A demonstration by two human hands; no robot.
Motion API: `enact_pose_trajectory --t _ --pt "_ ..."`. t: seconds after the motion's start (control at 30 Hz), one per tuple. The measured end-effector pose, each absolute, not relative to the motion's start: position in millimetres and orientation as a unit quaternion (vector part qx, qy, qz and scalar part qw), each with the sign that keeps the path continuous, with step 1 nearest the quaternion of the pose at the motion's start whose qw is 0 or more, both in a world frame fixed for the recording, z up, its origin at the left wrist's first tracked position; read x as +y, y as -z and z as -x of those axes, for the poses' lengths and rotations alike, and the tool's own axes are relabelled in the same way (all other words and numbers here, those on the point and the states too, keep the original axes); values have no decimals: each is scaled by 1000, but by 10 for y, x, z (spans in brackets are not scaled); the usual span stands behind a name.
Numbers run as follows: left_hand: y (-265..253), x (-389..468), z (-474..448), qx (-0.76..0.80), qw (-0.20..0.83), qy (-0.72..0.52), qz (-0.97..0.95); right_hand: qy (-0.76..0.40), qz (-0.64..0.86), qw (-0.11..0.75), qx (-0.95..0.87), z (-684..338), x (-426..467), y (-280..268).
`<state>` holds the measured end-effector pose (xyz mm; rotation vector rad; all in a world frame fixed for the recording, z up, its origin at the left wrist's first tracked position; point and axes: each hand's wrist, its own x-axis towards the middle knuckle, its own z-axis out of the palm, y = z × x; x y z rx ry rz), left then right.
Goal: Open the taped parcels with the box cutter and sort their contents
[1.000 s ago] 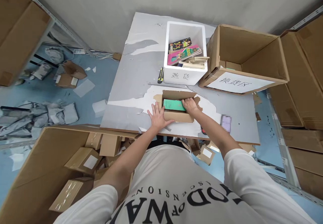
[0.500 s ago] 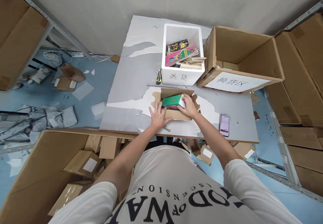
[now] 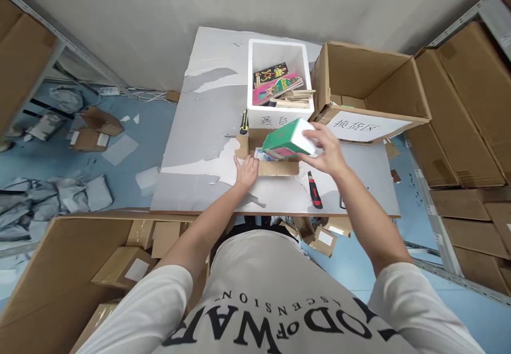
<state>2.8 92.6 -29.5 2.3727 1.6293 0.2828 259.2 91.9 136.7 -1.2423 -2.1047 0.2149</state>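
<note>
My right hand [image 3: 329,149] is closed on the white end of a green box [image 3: 285,137], holding it tilted above a small open cardboard box [image 3: 278,169]. My left hand [image 3: 247,172] grips the near left corner of that cardboard box, fingers over its edge. A colourful printed item [image 3: 263,155] shows inside the cardboard box, partly hidden under the green box. A red and black utility knife [image 3: 314,190] lies on the table to the right of the cardboard box. Farther back, a yellow and black utility knife [image 3: 244,122] lies beside the white foam bin.
A white foam bin [image 3: 250,77] with books [image 3: 275,85] stands behind the cardboard box. Right of it is a large open carton [image 3: 371,125] with a handwritten label. Behind my right forearm, a phone [image 3: 342,203] is mostly hidden. Cartons [image 3: 125,261] fill a big box below left.
My right hand has lifted the green box up out of the cardboard box and tilted it. The red and black knife has come into view. My left hand stays at the cardboard box.
</note>
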Motion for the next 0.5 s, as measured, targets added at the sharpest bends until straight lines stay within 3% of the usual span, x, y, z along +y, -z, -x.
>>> enact_pose_trajectory --t 0.17,0.33,0.5 --pt "215 1273 -148 572 130 -53 -809 -82 456 330 -822 -2827 284 -1744" --pt "78 1389 -92 549 162 -14 -820 -149 475 252 -830 -2604 -44 -972" --pt "1 1299 94 527 211 -53 -821 -191 503 165 -827 -2300 21 -249"
